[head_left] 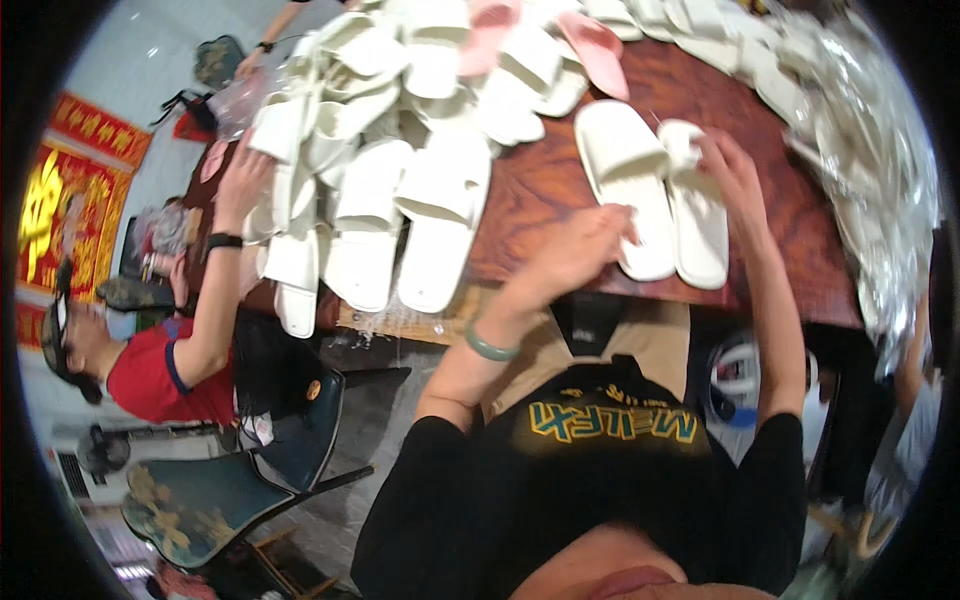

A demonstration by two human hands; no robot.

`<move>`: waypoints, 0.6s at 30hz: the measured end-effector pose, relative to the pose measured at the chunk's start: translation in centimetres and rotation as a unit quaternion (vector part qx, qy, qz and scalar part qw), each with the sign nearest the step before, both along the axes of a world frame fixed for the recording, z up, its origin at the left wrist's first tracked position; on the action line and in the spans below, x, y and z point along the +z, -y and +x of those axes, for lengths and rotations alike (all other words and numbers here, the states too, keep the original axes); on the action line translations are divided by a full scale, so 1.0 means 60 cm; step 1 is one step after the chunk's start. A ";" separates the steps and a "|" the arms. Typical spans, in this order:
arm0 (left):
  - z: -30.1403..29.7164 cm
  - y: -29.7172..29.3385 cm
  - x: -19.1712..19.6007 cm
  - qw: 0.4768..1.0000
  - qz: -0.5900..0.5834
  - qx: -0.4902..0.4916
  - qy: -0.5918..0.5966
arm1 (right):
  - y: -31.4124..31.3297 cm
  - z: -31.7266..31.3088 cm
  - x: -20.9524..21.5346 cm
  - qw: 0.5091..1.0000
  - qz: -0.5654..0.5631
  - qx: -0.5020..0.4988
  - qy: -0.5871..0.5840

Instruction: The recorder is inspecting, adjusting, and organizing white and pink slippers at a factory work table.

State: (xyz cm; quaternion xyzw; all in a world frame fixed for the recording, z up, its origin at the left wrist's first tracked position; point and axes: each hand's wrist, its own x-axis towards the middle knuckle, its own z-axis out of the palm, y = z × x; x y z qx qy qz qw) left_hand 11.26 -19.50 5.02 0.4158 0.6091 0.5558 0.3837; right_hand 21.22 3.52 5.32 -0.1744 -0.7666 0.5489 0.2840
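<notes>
Two white slippers lie side by side on the dark wood table in front of me, toes pointing away. My left hand [590, 245] reaches over the inner sole of the left slipper [645, 235], its fingers drawn together at the sole's edge; whatever they may pinch is too small to make out. At the right slipper [700, 235], my right hand [732, 172] has its curled fingers against the outer side of the strap, gripping it there. A green bangle [490, 345] circles my left wrist.
Many white slippers [440, 240] are heaped on the left, with pink slippers [595, 55] at the back. Clear plastic wrapping [870, 180] covers more along the right. A co-worker in a red shirt [150, 370] reaches into the left heap. Chairs [200, 500] stand below left.
</notes>
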 end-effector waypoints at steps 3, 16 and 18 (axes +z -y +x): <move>0.037 -0.046 0.029 0.980 0.090 -0.028 0.173 | 0.117 0.046 -0.017 0.949 -0.276 0.131 -0.077; 0.002 -0.071 -0.039 0.997 0.072 -0.003 0.011 | 0.190 0.229 -0.065 0.992 -0.003 0.029 0.121; -0.007 -0.070 -0.035 0.999 0.013 -0.039 -0.014 | 0.192 0.241 -0.056 0.989 0.062 0.006 0.137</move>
